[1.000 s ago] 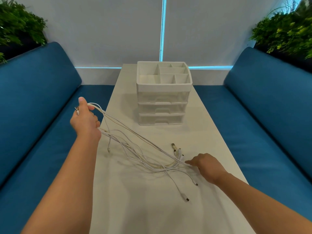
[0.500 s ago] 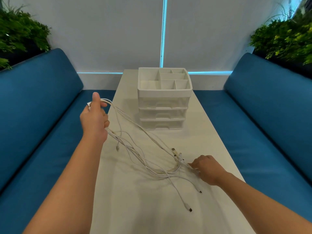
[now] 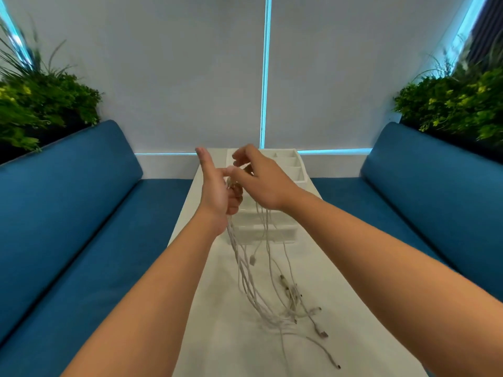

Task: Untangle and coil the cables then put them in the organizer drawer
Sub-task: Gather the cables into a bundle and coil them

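White table [image 3: 223, 346]: organizer [image 3: 275, 232], cable ends [image 3: 307, 311]

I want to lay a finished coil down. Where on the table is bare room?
Bare table lies nearest the person, left of the cable tangle. The right-centre is crowded with plugs and trailing ends. Further back, the organizer fills the width.

Both hands now meet raised before the organizer [image 3: 292, 170]. The right hand [image 3: 262, 183] leaves the surface [image 3: 234, 349]. The cables [image 3: 250, 270] hang from the left hand [image 3: 217, 191].

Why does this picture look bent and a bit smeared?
Head view: the wide lens bows the sofas and forearms outward; the hands, left and right, and the cables are motion-blurred; soft, even light, faint shadows on the table.
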A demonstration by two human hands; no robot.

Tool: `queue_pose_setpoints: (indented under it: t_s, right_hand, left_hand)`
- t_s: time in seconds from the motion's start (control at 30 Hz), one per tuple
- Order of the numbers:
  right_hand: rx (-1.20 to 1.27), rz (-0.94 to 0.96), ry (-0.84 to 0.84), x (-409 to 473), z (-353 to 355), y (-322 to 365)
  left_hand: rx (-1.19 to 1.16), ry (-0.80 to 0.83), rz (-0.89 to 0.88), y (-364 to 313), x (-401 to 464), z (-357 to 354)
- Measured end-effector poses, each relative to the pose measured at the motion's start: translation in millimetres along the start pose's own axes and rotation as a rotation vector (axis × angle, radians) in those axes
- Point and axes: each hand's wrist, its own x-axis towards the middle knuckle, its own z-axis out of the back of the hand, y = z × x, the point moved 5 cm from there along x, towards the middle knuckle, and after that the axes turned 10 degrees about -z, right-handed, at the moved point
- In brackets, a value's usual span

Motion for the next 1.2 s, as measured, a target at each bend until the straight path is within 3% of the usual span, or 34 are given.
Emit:
queue_pose_setpoints:
  t_s: [0.17,0.27,0.43,0.5,0.63,0.8,0.97,1.2]
  right_hand:
    - [-0.246,0.035,-0.041,13.7,19.8,13.7]
    - [-0.335,-0.005,0.022,12.0,25.2,15.3]
    - [-0.486,-0.015,-0.127,9.6,32.2,15.2]
    - [-0.496,-0.064,-0.103,10.8,29.2,10.5]
    - [-0.440,-0.176,0.012,13.8,26.4,-1.1]
    - [-0.194,-0.298,0.128,11.5,29.3,-2.3]
    - [-0.102,-0.308,0.037,11.5,24.5,-3.7]
    - [0.058,-0.331,-0.103,18.6,50.3,-11.9]
  left_hand:
    - [0.043,0.104,-0.058,-23.6,1.5,-24.5]
    - [0.066,0.127,-0.027,-27.9,2.5,-29.8]
    - [0.068,0.179,0.012,-26.1,4.1,-37.0]
    - [0.042,0.171,0.040,-21.8,3.5,-37.8]
    - [0.071,0.108,0.052,-18.5,-1.2,-37.6]
    - [0.168,0.096,0.043,-29.5,-7.5,-40.8]
    - [0.124,0.061,0.029,-24.2,3.2,-34.7]
    - [0.256,0.190,0.018,4.5,3.5,-21.7]
